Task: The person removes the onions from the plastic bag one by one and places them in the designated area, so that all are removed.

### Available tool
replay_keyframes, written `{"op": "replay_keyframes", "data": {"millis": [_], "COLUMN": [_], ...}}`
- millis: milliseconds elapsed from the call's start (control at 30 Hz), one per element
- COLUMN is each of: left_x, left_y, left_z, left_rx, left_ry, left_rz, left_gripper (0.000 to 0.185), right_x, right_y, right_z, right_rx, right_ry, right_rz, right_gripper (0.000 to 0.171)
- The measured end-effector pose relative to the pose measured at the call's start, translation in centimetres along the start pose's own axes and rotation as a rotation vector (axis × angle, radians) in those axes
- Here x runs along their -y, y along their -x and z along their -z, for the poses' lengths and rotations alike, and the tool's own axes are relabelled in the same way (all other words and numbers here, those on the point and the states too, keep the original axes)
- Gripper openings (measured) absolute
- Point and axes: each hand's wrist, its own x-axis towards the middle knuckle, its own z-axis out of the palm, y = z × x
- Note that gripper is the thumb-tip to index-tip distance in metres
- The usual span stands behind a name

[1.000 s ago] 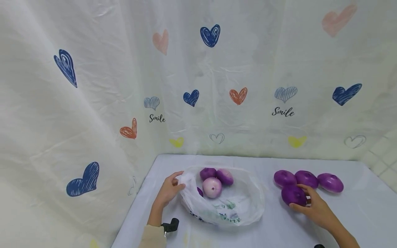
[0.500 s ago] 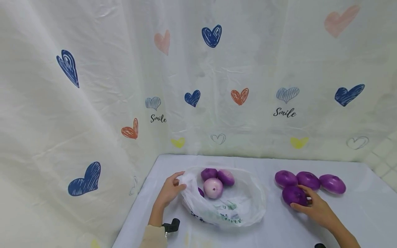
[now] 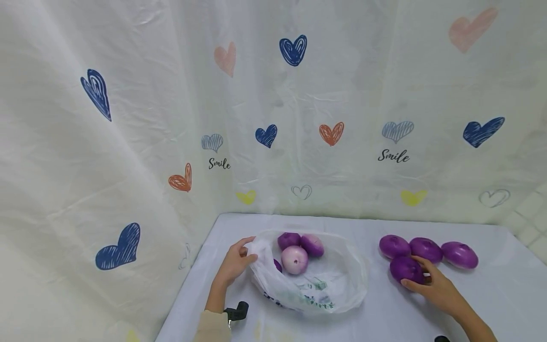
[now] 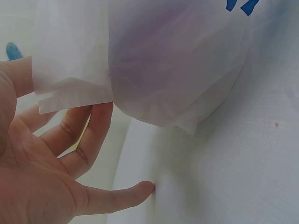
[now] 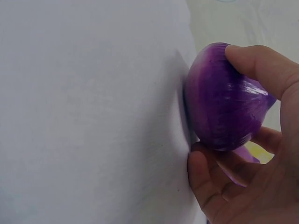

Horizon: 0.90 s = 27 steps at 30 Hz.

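So the right hand (image 3: 437,289) is at the lower right of the frame with a purple onion (image 3: 405,270) in its grip: thumb on one side, fingers round the other. Can't tell whether it's sitting on the worktop (image 3: 342,327) or barely off it; the right wrist view has it right up against the white cloth, shadow beside it.

The left hand (image 3: 233,262) is left of centre, low in the frame, and looks to be pinching the rim of a white plastic bag (image 3: 357,285). The plastic covers the fingertips in the left wrist view, so I can't see the exact pinch. One finger sticks out free below.

My read: it's the handling-one-onion step, with the bag steadied by the other hand. No way to know from this if the onion is being picked up or set down. If up, I'd say the next move calls for a snug grip and a clean lift without nudging the row of three onions (image 3: 425,250) just behind it. If down, just ease the fingers off so it doesn't roll.

As for the bag, it lies lower centre with its mouth spread wide. Inside, over on its left side, are two purple onions (image 3: 313,245) at the back, a pale onion (image 3: 294,260) in front of them, and a sliver of a fourth onion (image 3: 278,265) peeking past the fold. The right part of the bag shows bare plastic with green print.
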Motion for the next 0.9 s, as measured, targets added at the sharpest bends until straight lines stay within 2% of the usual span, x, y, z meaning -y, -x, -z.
{"op": "replay_keyframes", "data": {"millis": [600, 900], "left_x": [-0.01, 0.15], "left_y": [-0.12, -0.21], "left_z": [0.15, 0.15], "left_rx": [0.007, 0.012], "left_ry": [0.005, 0.02], "left_rz": [-0.002, -0.002], "left_gripper": [0.055, 0.055], "right_x": [0.06, 0.07], "right_y": [-0.11, 0.43], "right_z": [0.12, 0.79], "right_rx": [0.03, -0.062], "right_ry": [-0.004, 0.055], "right_rz": [0.001, 0.1], "right_gripper": [0.091, 0.088]}}
